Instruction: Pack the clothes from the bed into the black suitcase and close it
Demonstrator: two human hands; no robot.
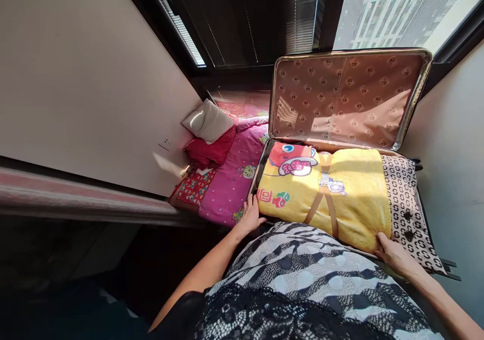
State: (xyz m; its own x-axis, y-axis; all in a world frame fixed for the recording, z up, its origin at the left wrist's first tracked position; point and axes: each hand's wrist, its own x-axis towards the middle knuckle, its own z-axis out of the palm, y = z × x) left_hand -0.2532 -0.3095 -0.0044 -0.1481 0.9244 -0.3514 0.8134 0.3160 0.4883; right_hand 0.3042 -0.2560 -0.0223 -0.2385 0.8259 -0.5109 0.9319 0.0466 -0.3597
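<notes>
A folded yellow blanket (355, 193) with cartoon prints lies in an open suitcase (413, 113). Tan crossed straps (333, 214) with a pale buckle (324, 179) run over it. My left hand (250, 215) is at the suitcase's near left corner, fingers over the rim and thumb apart, next to the blanket's edge. At the blanket's near right corner, my right hand (391, 251) pinches the cloth, its thumb on top and the other fingers mostly hidden. A beige cloth with a dark ring pattern (403, 193) shows to the right of the blanket.
The lid leans back against the window (393, 14). On the left is a pink bedspread (230, 178) with a pale cushion (207, 120) and red fabric (212, 151). A white wall (94, 77) borders the left, and another wall (457, 168) stands close on the right.
</notes>
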